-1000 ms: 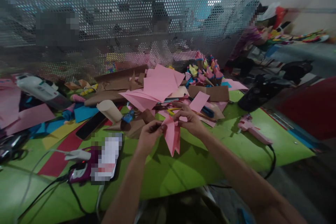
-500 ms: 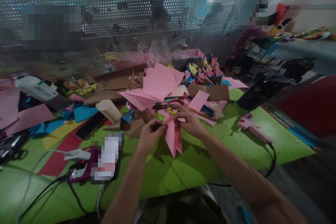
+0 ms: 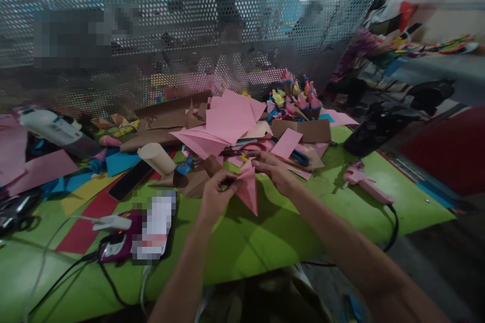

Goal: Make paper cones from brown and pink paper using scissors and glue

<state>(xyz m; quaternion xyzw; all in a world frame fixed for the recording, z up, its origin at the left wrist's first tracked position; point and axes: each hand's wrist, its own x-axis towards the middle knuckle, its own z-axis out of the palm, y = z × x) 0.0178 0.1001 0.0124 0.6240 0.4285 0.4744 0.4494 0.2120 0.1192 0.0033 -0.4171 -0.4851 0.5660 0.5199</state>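
Observation:
Above the green tabletop (image 3: 273, 242) I hold a folded pink paper (image 3: 248, 189) whose point hangs downward. My left hand (image 3: 217, 192) pinches its left edge between thumb and fingers. At its upper right edge is my right hand (image 3: 275, 169), fingers bent and close together against the paper; their exact grip is partly hidden. Behind the hands lies a stack of pink paper sheets (image 3: 231, 118). Brown paper pieces (image 3: 197, 181) lie just beyond my left hand.
A pink glue gun (image 3: 367, 184) lies on the right. A phone (image 3: 155, 224), a power strip (image 3: 121, 247) and cables sit at the left. Farther back are a cardboard tube (image 3: 156, 159), a white bottle (image 3: 56, 128), paper cones (image 3: 299, 98) and a perforated metal screen (image 3: 182, 20).
The pink paper has turned and its two lower flaps now show as one point. My right hand's fingers have straightened somewhat along its upper edge.

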